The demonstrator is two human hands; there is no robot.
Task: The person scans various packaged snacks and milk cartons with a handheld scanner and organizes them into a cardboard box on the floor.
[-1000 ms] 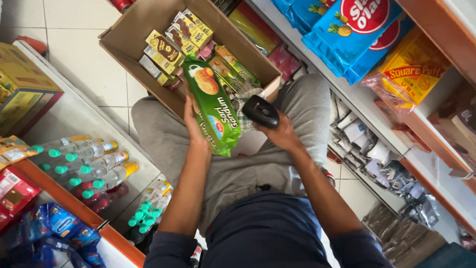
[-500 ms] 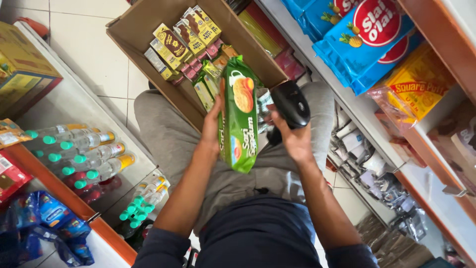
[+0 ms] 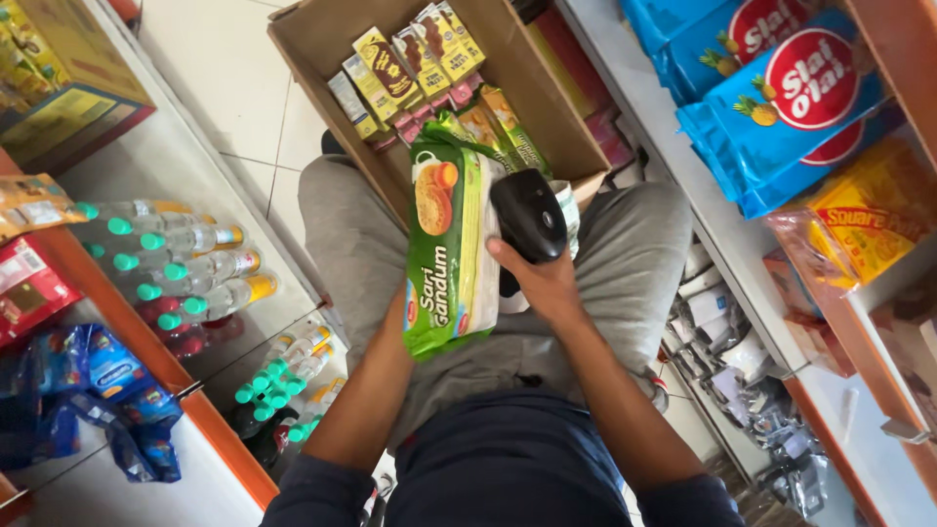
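Observation:
My left hand (image 3: 398, 314) is mostly hidden behind a long green biscuit packet (image 3: 444, 244), which it grips upright over my lap. My right hand (image 3: 537, 283) holds a black handheld scanner (image 3: 529, 215) pressed close against the packet's right side. Just beyond both hands, an open cardboard box (image 3: 312, 54) rests on my grey-trousered knees. It holds several yellow, brown and green snack packets (image 3: 400, 63).
Shelves flank me on both sides. On the left stand bottles with green caps (image 3: 171, 263) and blue snack bags (image 3: 98, 376). On the right are big blue bags (image 3: 781, 98), a yellow pack (image 3: 859, 229) and small wrapped items (image 3: 722, 342) lower down. White floor tiles (image 3: 220, 78) lie ahead.
The green packet has turned upright and come closer to me. The scanner has moved in from the right until it sits against the packet's side.

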